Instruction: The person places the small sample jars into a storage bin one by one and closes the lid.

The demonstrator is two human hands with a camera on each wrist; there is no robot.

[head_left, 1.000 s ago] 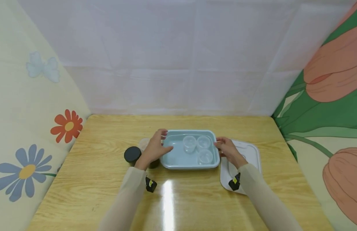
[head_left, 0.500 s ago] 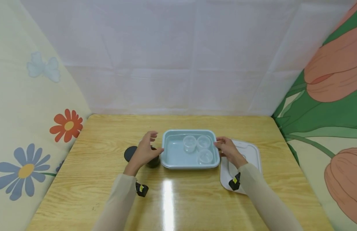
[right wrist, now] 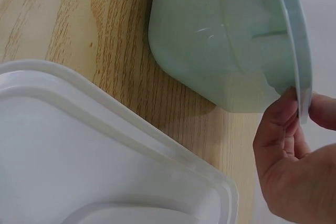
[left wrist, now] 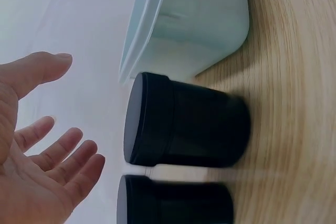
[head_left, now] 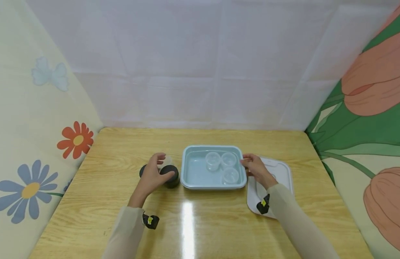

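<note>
My left hand (head_left: pixel 152 175) hung with its fingers spread and relaxed over a black jar (head_left: pixel 169 176), gripping nothing; the left wrist view showed a gap between my palm and the lid. That jar stood just left of the pale blue tub (head_left: pixel 191 174), with a second black jar (head_left: pixel 142 170) near it, further left. My right hand (head_left: pixel 255 168) pinched the tub's right rim between thumb and fingers. Three small clear cups (head_left: pixel 212 160) sat in the tub's right half. A white lid (head_left: pixel 278 172) lay on the wooden table (head_left: pixel 219 223) under my right wrist.
</note>
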